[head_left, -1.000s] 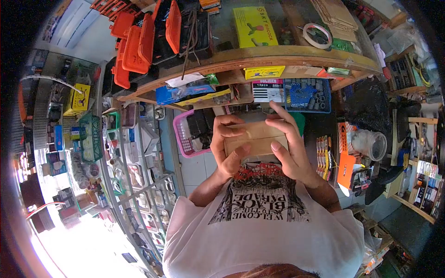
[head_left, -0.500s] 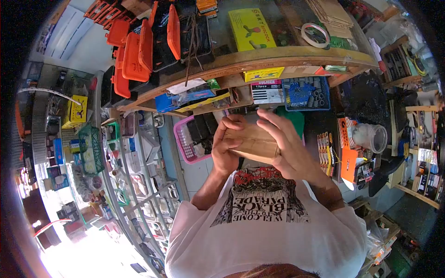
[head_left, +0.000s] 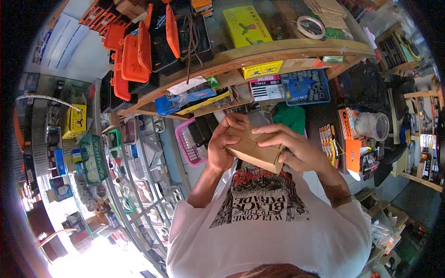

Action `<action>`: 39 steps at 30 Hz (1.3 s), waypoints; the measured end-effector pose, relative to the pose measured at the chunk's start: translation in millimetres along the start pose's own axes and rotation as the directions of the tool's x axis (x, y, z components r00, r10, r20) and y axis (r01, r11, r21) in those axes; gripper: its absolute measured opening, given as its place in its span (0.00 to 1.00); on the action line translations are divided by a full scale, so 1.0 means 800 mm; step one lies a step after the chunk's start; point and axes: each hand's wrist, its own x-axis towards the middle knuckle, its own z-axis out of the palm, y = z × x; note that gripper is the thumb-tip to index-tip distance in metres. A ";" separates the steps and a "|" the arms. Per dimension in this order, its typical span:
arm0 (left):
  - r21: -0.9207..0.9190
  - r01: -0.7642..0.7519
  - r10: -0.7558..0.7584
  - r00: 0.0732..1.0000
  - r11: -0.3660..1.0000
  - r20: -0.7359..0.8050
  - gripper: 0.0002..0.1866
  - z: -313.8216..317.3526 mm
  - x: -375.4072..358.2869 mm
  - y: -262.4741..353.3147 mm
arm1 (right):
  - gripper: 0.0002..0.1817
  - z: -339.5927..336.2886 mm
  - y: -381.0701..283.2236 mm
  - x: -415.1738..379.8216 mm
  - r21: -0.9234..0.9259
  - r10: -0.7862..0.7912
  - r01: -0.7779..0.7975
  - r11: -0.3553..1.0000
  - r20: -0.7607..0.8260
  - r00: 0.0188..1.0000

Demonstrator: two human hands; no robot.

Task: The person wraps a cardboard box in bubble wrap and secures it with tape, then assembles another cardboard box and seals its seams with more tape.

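Observation:
A small brown cardboard box [head_left: 255, 153] is held in front of my chest, tilted, with a seam or flap edge along its upper face. My left hand [head_left: 223, 146] wraps round its left end, the fingers curled over the top side. At the right end, my right hand [head_left: 299, 150] has its fingertips on the upper face and its thumb near the end corner. What is inside the box is hidden.
Ahead is a wooden-edged glass counter [head_left: 296, 45] with orange cases [head_left: 136, 58], a yellow box [head_left: 246, 26] and a tape roll [head_left: 311, 28]. Below it stand a blue basket [head_left: 307, 99] and a pink basket [head_left: 187, 143]. Stocked shelves [head_left: 139, 185] line the left.
The box has tipped and its right end has come lower. My right hand's fingers, raised before, have bent down onto the upper face. The left hand keeps its hold.

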 end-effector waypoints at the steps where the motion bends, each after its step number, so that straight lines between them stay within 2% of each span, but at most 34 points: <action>1: -0.013 -0.002 0.002 0.999 1.000 0.038 0.15 -0.007 0.001 -0.002 | 0.30 0.004 -0.001 0.000 0.009 0.002 -0.002 1.000 -0.021 1.000; 5: 0.031 0.021 -0.025 0.992 0.999 0.121 0.15 -0.002 -0.004 0.005 | 0.26 -0.004 -0.004 -0.001 0.110 -0.033 0.033 0.993 0.001 0.999; 8: 0.170 0.037 -0.063 0.987 0.985 0.149 0.15 0.001 0.000 0.012 | 0.21 -0.019 0.006 0.002 0.210 -0.063 0.051 0.976 0.048 0.997; 12: 0.225 -0.010 -0.042 0.974 0.974 0.223 0.16 -0.005 0.005 0.014 | 0.25 -0.023 0.011 0.006 0.300 -0.070 0.053 0.952 0.046 0.997; 18: 0.397 -0.087 -0.045 0.949 0.914 0.311 0.19 -0.002 0.006 0.027 | 0.22 -0.024 0.012 -0.002 0.204 -0.147 0.134 0.970 0.050 0.988; 21: 0.413 -0.083 -0.057 0.947 0.907 0.316 0.19 -0.001 0.015 0.023 | 0.23 -0.026 0.018 -0.008 0.222 -0.116 0.112 0.968 0.004 0.993; 23: 0.443 -0.103 -0.052 0.945 0.890 0.323 0.19 0.004 0.023 0.026 | 0.21 -0.033 0.020 -0.012 0.255 -0.034 0.040 0.966 -0.026 0.999; 24: 0.460 -0.123 -0.016 0.958 0.880 0.287 0.19 0.008 0.026 0.026 | 0.20 -0.035 0.021 -0.013 0.275 0.008 0.003 0.962 -0.037 0.999; 27: 0.480 -0.185 0.116 0.979 0.858 0.169 0.18 0.022 0.047 0.024 | 0.17 -0.052 0.032 -0.007 0.066 0.020 -0.006 0.998 -0.210 0.977; 30: 0.441 -0.236 0.228 0.971 0.866 0.072 0.17 0.033 0.088 0.030 | 0.20 -0.068 0.035 0.010 -0.084 -0.070 0.040 0.996 -0.383 0.921; 32: 0.397 -0.253 0.264 0.964 0.882 0.028 0.17 0.045 0.108 0.039 | 0.26 -0.076 0.042 0.010 -0.123 -0.061 0.013 0.992 -0.400 0.914; 34: 0.391 -0.305 0.310 0.949 0.868 0.052 0.17 0.051 0.121 0.050 | 0.30 -0.081 0.029 0.015 -0.144 -0.060 -0.003 0.990 -0.426 0.903; 35: 0.372 -0.319 0.330 0.943 0.872 0.036 0.17 0.053 0.126 0.055 | 0.34 -0.083 0.030 0.016 -0.153 -0.050 -0.019 0.988 -0.436 0.898; 36: 0.353 -0.330 0.346 0.938 0.876 0.018 0.17 0.057 0.130 0.059 | 0.34 -0.090 0.028 0.019 -0.162 -0.052 -0.023 0.986 -0.445 0.894; 37: 0.471 -0.337 0.397 0.917 0.815 -0.032 0.17 0.062 0.135 0.064 | 0.33 -0.098 0.026 0.023 -0.170 -0.052 -0.029 0.985 -0.454 0.889; 39: 0.481 -0.447 0.513 0.859 0.754 -0.005 0.17 0.064 0.160 0.069 | 0.29 -0.117 0.041 0.025 -0.215 -0.068 -0.047 0.975 -0.495 0.866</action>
